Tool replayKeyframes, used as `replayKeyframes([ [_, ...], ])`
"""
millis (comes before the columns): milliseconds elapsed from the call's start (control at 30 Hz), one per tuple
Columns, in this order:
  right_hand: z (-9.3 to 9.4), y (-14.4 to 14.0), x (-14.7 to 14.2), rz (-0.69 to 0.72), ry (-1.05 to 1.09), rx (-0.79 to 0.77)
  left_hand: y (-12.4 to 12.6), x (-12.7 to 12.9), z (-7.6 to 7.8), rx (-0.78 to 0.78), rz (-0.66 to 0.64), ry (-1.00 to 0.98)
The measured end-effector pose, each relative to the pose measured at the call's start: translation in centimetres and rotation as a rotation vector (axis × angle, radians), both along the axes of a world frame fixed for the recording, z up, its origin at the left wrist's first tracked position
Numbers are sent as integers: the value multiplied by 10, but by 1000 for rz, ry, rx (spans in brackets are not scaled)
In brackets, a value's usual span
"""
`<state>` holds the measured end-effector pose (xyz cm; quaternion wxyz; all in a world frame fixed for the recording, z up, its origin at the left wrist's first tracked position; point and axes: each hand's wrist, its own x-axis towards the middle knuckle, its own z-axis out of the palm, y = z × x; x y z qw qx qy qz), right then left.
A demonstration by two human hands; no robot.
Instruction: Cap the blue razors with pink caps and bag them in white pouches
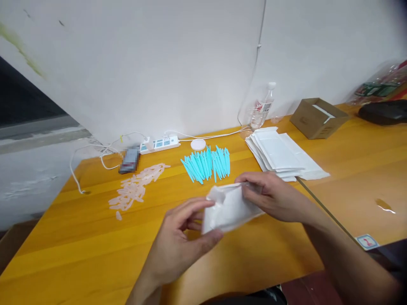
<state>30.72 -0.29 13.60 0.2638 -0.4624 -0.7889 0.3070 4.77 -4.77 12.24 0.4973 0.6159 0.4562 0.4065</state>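
Between my hands, above the wooden table point(79, 241), is a white padded envelope point(232, 207), slightly blurred. My left hand point(184, 237) grips its left end, thumb in front and fingers behind. At the upper right edge, my right hand point(273, 195) pinches the envelope, its fingertips partly hidden inside or behind the edge. Beyond the envelope lies a row of turquoise pen-like sticks point(203, 165). A stack of white padded envelopes point(276, 152) rests to the right, past my right hand. Pale pink translucent small pieces point(136, 186) are spread in a heap on the left.
Along the wall sit a power strip point(160, 145) with white cables, a dark pixelated device point(129, 160), a white round disc point(198, 145) and a clear plastic bottle point(263, 108). An open cardboard box point(318, 118) and a black case point(383, 112) stand at the right.
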Motion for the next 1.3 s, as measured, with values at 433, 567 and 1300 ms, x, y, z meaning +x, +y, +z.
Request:
replayKeyframes([
  [433, -76, -78, -28, -566, 511, -280, 7, 30, -30, -310, 152, -271],
  [567, -75, -71, -35, -561, 987, -637, -5, 49, -35, -253, 141, -300],
  [1300, -35, 107, 150, -1103, -133, -170, 3, 67, -92, -251, -369, 25],
])
